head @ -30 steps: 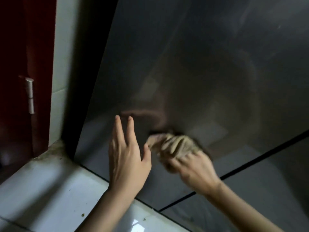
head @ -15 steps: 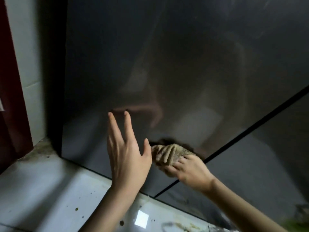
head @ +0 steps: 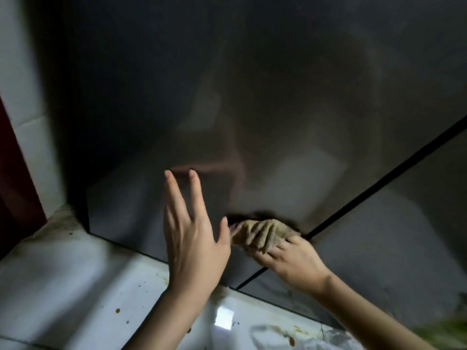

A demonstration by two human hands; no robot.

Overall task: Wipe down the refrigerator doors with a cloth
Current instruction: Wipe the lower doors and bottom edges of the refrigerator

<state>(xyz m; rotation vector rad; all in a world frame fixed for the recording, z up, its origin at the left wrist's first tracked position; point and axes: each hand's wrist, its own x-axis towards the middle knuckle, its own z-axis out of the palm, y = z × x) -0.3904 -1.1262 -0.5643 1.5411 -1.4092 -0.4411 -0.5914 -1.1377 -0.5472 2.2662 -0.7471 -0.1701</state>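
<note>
The dark, glossy left refrigerator door [head: 252, 109] fills most of the view. A black gap [head: 374, 185] runs diagonally between it and the right door [head: 394, 243]. My right hand [head: 290, 261] presses a crumpled beige cloth [head: 260, 232] against the lower part of the left door, next to the gap. My left hand [head: 192, 238] is raised with fingers spread, just left of the cloth, fingertips close to the door; it holds nothing. Dim reflections of my arms show on the door.
A white tiled floor [head: 75, 286] with small stains lies below the doors. A white tiled wall [head: 22, 109] and a dark red door [head: 10, 173] stand at the left. Something green and blurred [head: 447, 329] shows at the bottom right corner.
My right hand has slid the cloth down and to the right, toward the gap between the doors. The view has shifted right, with less of the red door showing. My left hand stays spread.
</note>
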